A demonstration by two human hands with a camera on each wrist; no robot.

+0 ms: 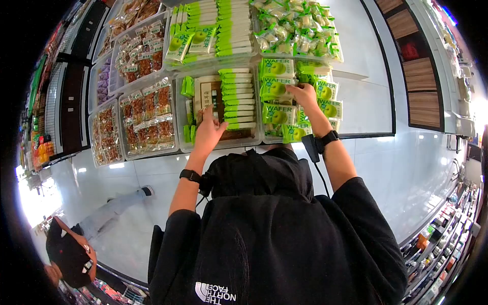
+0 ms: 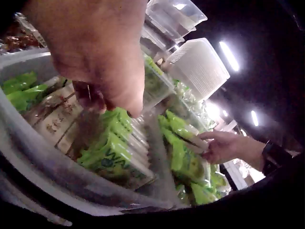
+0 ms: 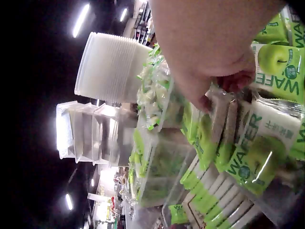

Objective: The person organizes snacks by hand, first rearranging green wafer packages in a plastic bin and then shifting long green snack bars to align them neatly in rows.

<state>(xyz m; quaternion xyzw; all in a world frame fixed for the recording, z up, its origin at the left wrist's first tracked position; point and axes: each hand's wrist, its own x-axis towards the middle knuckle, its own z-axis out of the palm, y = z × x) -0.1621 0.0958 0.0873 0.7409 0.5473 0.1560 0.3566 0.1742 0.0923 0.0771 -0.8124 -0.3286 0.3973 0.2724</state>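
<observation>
Green and white wafer packets [image 1: 277, 112] fill the right bin in the head view, several lying flat. The right hand [image 1: 308, 101] pinches the edge of one wafer packet [image 1: 276, 88] there; in the right wrist view its fingertips grip upright packets [image 3: 217, 121]. In the neighbouring bin, a column of packets [image 1: 239, 99] stands on edge beside a brown and beige printed card [image 1: 207, 96]. Over that card the left hand [image 1: 209, 133] hovers with bent fingers, its thumb near the column. The left wrist view shows the left hand [image 2: 102, 62] above the row; its fingertips are partly hidden.
Clear bins of brown snacks [image 1: 148, 119] stand at the left, and more bins of green packets [image 1: 300, 28] lie behind. Stacked empty bins [image 3: 109, 67] rise beyond them in the right wrist view. Another person [image 1: 71, 251] is at the lower left of the head view.
</observation>
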